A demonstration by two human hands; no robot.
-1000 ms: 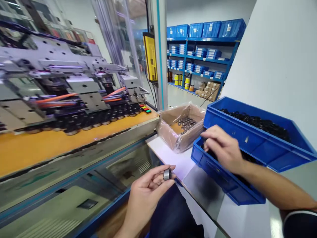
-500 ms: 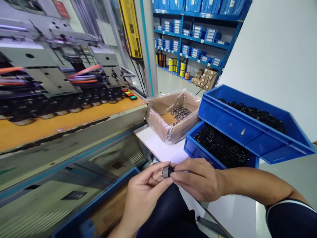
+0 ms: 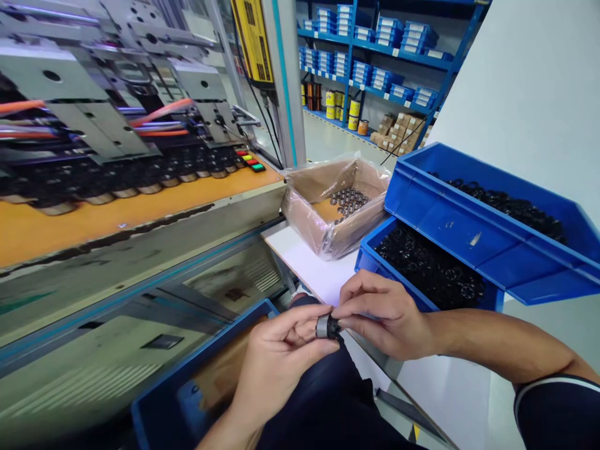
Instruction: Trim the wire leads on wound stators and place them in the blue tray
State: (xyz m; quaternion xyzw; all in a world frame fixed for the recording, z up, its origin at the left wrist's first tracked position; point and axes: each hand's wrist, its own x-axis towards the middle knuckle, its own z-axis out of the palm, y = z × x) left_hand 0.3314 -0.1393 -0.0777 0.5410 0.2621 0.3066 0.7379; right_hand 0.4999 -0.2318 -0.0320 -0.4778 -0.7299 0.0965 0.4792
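Observation:
Between the thumb and fingers of my left hand (image 3: 279, 356) sits a small grey metal stator core (image 3: 322, 327), held on its side above my lap. A black plastic end piece (image 3: 333, 329) with small prongs shows at the core's right face. My right hand (image 3: 389, 315) pinches at that black piece with thumb and fingertips, the other fingers curled. Whether the piece is fully seated on the core cannot be made out. To the right of my hands, a lower blue bin (image 3: 370, 250) holds many black plastic pieces.
An upper blue bin (image 3: 450, 219) of black parts rests over the lower one. A plastic-lined cardboard box (image 3: 309, 219) with metal cores stands on the white table (image 3: 300, 253). At left is a machine (image 3: 89, 119) with a row of black-topped parts. Another blue bin (image 3: 154, 400) sits below.
The view has shifted, so the surroundings sit slightly to the right and higher in it. My right fingers have moved a little away from the core's face, showing more of the black piece.

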